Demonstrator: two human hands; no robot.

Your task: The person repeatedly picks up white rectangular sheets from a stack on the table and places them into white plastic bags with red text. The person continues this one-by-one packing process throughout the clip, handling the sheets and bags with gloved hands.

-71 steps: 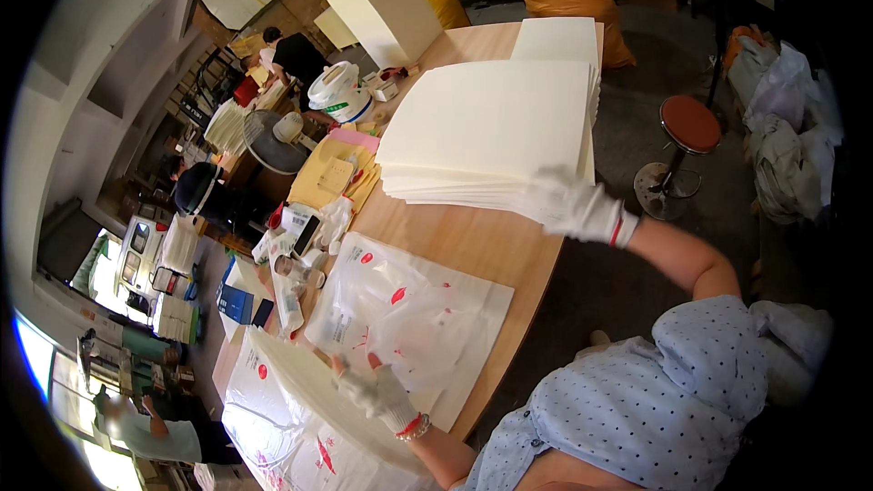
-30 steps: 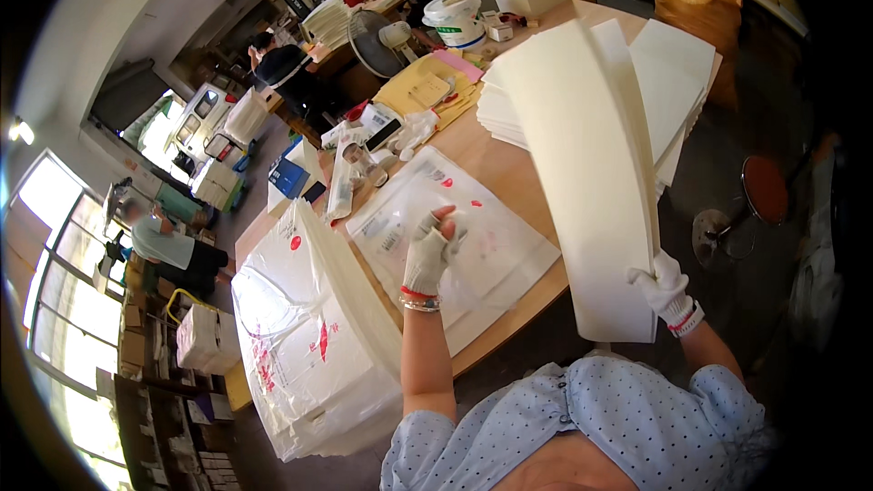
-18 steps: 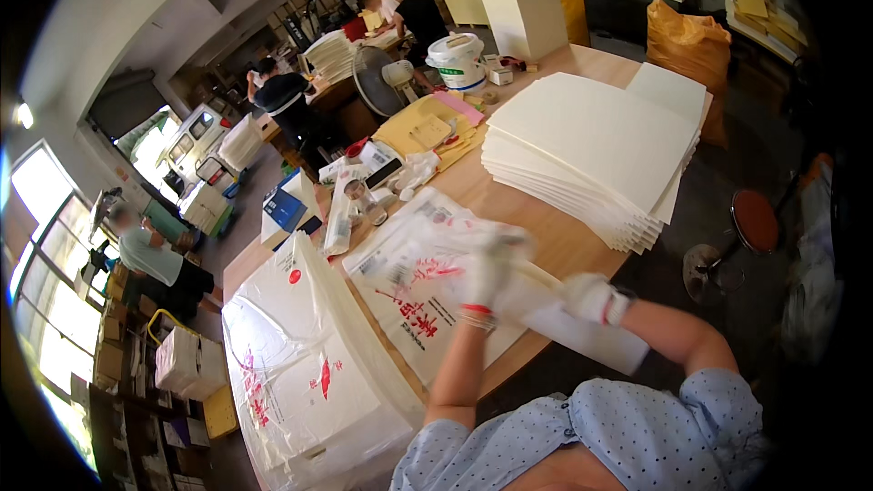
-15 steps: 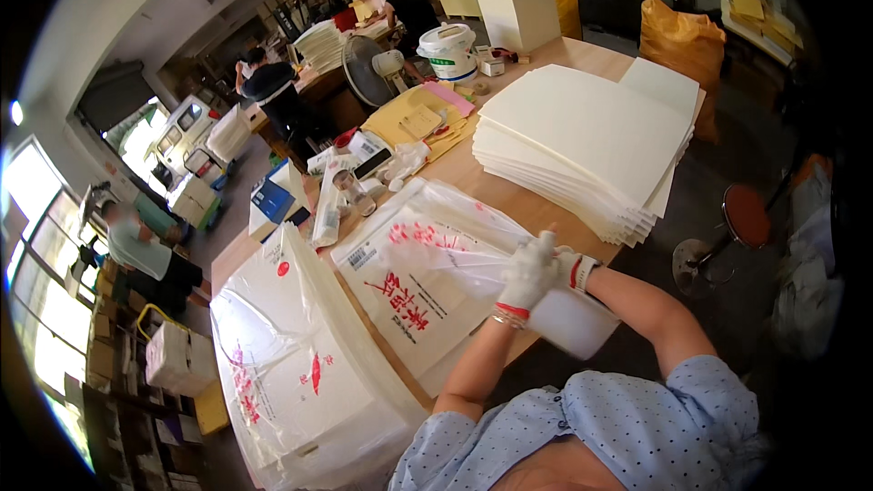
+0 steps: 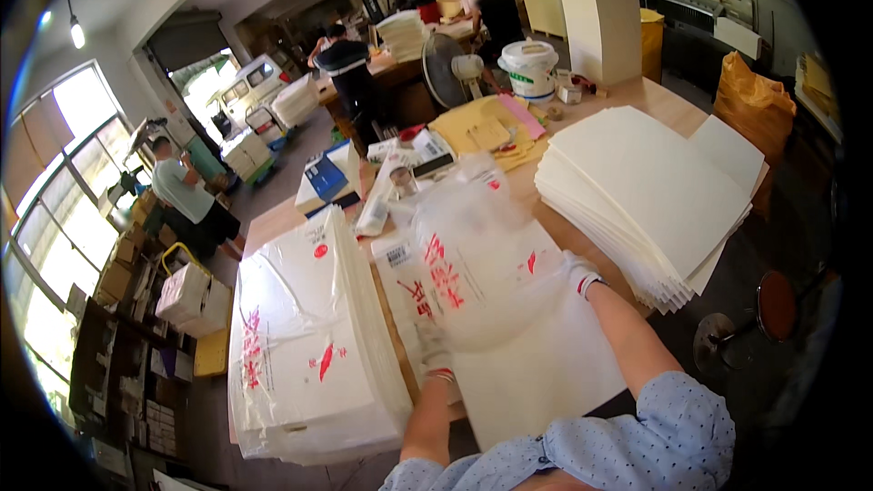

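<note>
A clear plastic bag point(image 5: 482, 264) with red print lies over a white paper sheet or thin stack point(image 5: 536, 373), whose near end sticks out toward me. My left hand point(image 5: 433, 345), in a white glove, closes at the bag's left edge, its fingers partly veiled by plastic. At the right edge my gloved right hand point(image 5: 579, 275) pinches the bag's side. Under the bag's left part lies another printed plastic bag point(image 5: 400, 277). To the left stands a tall stack of filled, red-printed bags point(image 5: 300, 336). A fanned stack of white sheets point(image 5: 650, 191) sits to the right.
Yellow envelopes point(image 5: 482, 127), a white bucket point(image 5: 529, 68), a fan point(image 5: 446, 71) and a blue box point(image 5: 326, 177) stand farther back. A stool point(image 5: 776, 300) is at the right, an orange sack point(image 5: 755, 95) behind it. Several people work in the background.
My hands, close together before, are now apart at either side of the bag. The bag is spread over the white paper. The view has shifted left.
</note>
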